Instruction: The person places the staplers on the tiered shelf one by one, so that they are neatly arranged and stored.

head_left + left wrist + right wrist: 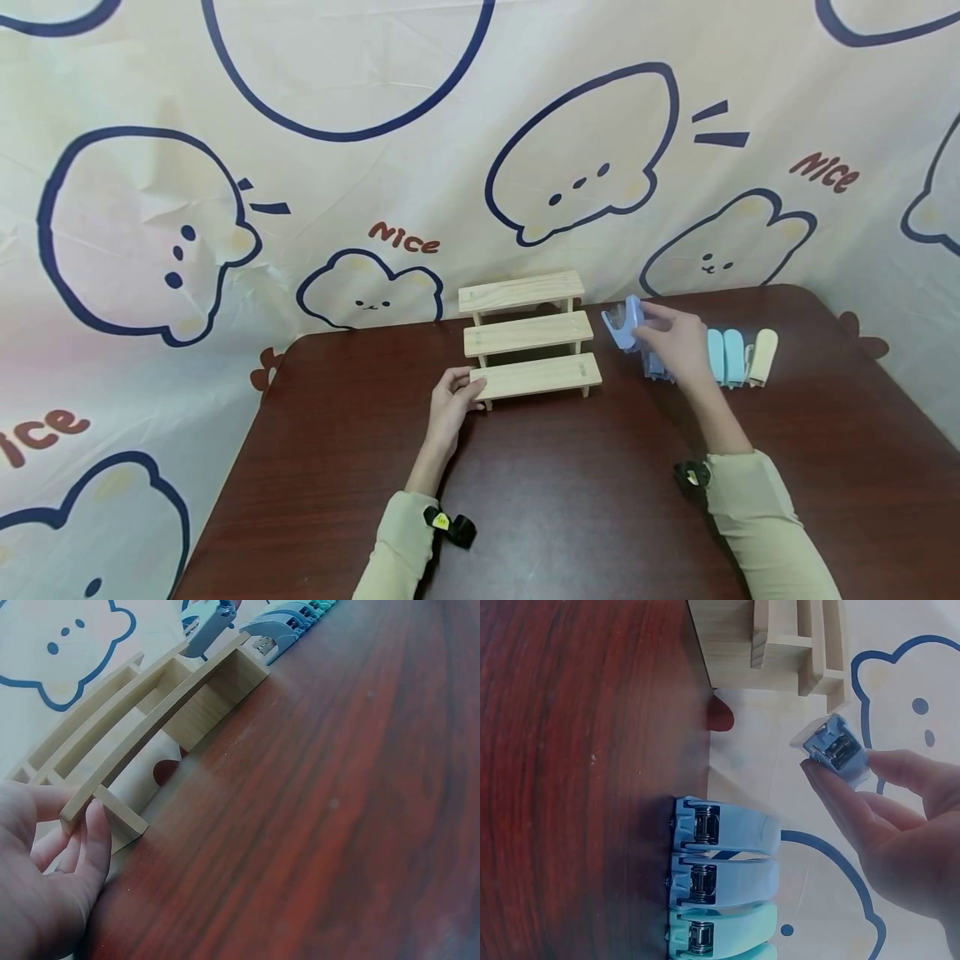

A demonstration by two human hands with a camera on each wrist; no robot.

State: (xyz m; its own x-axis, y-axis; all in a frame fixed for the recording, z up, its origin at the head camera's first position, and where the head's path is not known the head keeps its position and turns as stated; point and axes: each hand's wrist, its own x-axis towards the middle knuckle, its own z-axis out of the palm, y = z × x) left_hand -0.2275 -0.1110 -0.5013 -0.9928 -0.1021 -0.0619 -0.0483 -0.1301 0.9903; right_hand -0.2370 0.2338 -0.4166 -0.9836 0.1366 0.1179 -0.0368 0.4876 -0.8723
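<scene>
A three-step wooden display stand rests near the back of the table. My left hand grips the left end of its lowest step, thumb on one side of the board and fingers curled on the other in the left wrist view. My right hand holds a small blue stapler raised just right of the stand. In the right wrist view, thumb and fingers pinch that stapler, its metal spring facing the camera. Below and beside the hand stands a row of staplers: blue ones, light blue-green ones and a cream one.
The dark wood-grain table stretches toward me in front of the stand and stapler row. A white cloth printed with cartoon figures hangs right behind the table's back edge.
</scene>
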